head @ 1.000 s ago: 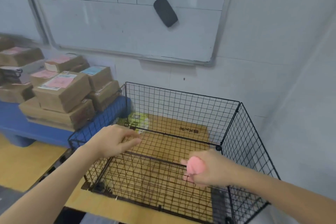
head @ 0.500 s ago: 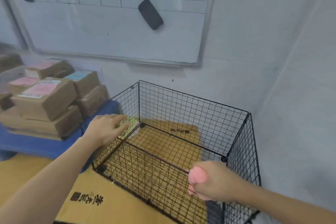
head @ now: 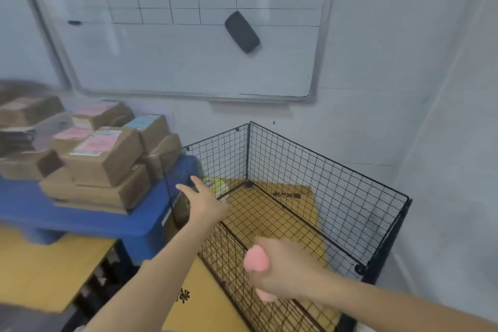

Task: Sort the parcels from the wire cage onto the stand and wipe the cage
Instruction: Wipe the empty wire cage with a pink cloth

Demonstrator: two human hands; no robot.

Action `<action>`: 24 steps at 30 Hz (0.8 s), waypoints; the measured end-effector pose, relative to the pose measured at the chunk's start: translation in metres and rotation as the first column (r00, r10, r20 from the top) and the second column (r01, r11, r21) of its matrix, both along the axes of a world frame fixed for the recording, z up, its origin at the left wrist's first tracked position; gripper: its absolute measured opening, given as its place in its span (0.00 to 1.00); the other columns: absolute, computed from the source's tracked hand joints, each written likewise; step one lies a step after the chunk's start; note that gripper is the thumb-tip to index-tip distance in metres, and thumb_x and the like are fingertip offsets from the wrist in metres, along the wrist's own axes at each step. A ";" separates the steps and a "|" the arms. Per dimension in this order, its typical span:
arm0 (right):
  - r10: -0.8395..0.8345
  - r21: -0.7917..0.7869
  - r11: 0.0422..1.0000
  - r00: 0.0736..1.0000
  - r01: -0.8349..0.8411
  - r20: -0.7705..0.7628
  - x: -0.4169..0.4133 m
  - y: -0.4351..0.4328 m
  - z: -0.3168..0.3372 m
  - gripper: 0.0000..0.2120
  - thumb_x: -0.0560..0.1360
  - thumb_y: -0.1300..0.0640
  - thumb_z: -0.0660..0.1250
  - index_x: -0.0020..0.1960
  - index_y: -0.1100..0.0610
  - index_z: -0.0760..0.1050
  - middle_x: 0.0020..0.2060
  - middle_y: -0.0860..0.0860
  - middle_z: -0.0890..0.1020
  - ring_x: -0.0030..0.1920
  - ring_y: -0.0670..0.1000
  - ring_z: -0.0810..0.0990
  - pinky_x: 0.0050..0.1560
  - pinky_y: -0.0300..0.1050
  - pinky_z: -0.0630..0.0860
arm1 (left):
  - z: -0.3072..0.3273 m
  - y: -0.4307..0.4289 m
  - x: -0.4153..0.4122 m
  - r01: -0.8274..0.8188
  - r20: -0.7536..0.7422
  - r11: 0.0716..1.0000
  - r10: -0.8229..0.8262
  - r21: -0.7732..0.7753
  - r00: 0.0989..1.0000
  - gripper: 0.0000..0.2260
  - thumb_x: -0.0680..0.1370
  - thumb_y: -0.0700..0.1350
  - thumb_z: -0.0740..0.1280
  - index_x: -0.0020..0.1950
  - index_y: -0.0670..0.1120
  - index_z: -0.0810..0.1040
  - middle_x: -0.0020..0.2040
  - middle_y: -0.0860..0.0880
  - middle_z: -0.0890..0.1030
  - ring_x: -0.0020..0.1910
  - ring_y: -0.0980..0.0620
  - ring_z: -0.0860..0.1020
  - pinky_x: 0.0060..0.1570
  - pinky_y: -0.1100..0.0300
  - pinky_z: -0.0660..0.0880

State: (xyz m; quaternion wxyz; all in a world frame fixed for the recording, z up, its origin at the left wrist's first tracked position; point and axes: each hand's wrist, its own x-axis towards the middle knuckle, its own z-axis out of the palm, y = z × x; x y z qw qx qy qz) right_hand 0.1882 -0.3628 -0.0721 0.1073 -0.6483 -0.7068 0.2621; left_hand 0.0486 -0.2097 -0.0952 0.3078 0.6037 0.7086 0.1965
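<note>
A black wire cage (head: 323,186) stands in the room's corner on flattened cardboard, with no parcels inside. My left hand (head: 204,202) stretches out over its left panel, fingers straight, touching or just above the top wire. My right hand (head: 280,275) grips a pink cloth (head: 256,261) above the cage's near panel. Several brown parcels (head: 105,156) with pink and blue labels are stacked on the blue stand (head: 89,221) at the left.
A whiteboard (head: 188,35) with a black eraser (head: 242,32) hangs on the wall behind. Cardboard sheets (head: 45,272) cover the floor. A green-and-white packet (head: 215,184) lies outside the cage's far left corner. A wall runs close along the cage's right side.
The view has swung, so the cage now sits lower right. My left hand has slid from the near panel toward the left panel's far end. My right hand keeps gripping the pink cloth.
</note>
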 end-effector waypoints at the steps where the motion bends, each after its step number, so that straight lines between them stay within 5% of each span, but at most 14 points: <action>1: 0.023 -0.005 1.000 1.000 -0.023 0.012 0.004 -0.002 0.001 0.18 0.71 0.46 0.71 0.59 0.47 0.72 0.52 0.44 0.78 0.51 0.45 0.77 0.51 0.40 0.76 | -0.001 0.000 0.000 0.007 0.033 1.000 -0.007 -0.001 0.999 0.51 0.74 0.43 0.72 0.76 0.43 0.32 0.73 0.38 0.27 0.75 0.36 0.54 0.55 0.62 0.68; 3: 0.063 -0.032 0.998 0.998 -0.062 0.031 0.012 -0.007 0.006 0.16 0.70 0.44 0.70 0.55 0.47 0.72 0.48 0.44 0.78 0.47 0.44 0.78 0.46 0.38 0.78 | 0.002 0.003 -0.001 0.017 0.068 1.000 -0.016 -0.009 0.998 0.52 0.72 0.39 0.74 0.77 0.46 0.32 0.74 0.40 0.28 0.74 0.38 0.58 0.49 0.64 0.68; 5: 0.083 -0.075 0.994 0.996 -0.082 0.018 0.016 -0.011 0.008 0.17 0.69 0.43 0.70 0.54 0.46 0.70 0.45 0.45 0.78 0.45 0.43 0.78 0.42 0.38 0.79 | 0.003 0.009 -0.002 0.026 0.068 1.000 -0.026 -0.003 0.997 0.55 0.70 0.39 0.76 0.77 0.47 0.32 0.74 0.40 0.28 0.75 0.37 0.55 0.59 0.58 0.70; 8: 0.051 -0.091 0.994 0.998 -0.055 -0.039 0.010 -0.013 0.004 0.19 0.67 0.43 0.70 0.55 0.45 0.70 0.47 0.47 0.79 0.47 0.46 0.80 0.46 0.47 0.81 | 0.005 0.013 -0.006 0.066 0.051 0.997 -0.064 -0.030 0.997 0.58 0.68 0.43 0.78 0.76 0.49 0.31 0.73 0.39 0.27 0.76 0.37 0.50 0.69 0.51 0.62; 12: 0.067 -0.069 0.995 0.994 -0.073 -0.085 -0.024 -0.010 -0.005 0.19 0.69 0.47 0.71 0.58 0.47 0.71 0.49 0.47 0.78 0.50 0.47 0.79 0.48 0.47 0.82 | 0.010 0.015 -0.024 0.133 0.035 0.991 -0.133 0.000 0.991 0.56 0.69 0.42 0.77 0.77 0.49 0.33 0.75 0.41 0.31 0.76 0.40 0.52 0.65 0.56 0.65; 17: 0.068 -0.044 0.996 0.988 -0.075 -0.138 -0.056 -0.011 -0.008 0.17 0.70 0.48 0.71 0.55 0.48 0.70 0.47 0.44 0.76 0.49 0.48 0.78 0.49 0.48 0.80 | 0.009 0.007 -0.034 0.138 -0.022 0.989 -0.137 0.051 0.990 0.52 0.71 0.46 0.75 0.78 0.46 0.36 0.77 0.40 0.36 0.77 0.41 0.52 0.70 0.51 0.59; 24: 0.075 0.012 0.997 0.996 -0.075 -0.055 -0.064 -0.011 -0.007 0.17 0.69 0.49 0.70 0.55 0.50 0.70 0.47 0.46 0.77 0.48 0.51 0.78 0.48 0.52 0.81 | 0.000 -0.029 -0.018 0.150 0.002 0.987 -0.150 0.055 0.989 0.45 0.76 0.45 0.70 0.78 0.47 0.37 0.75 0.40 0.30 0.70 0.40 0.66 0.53 0.60 0.69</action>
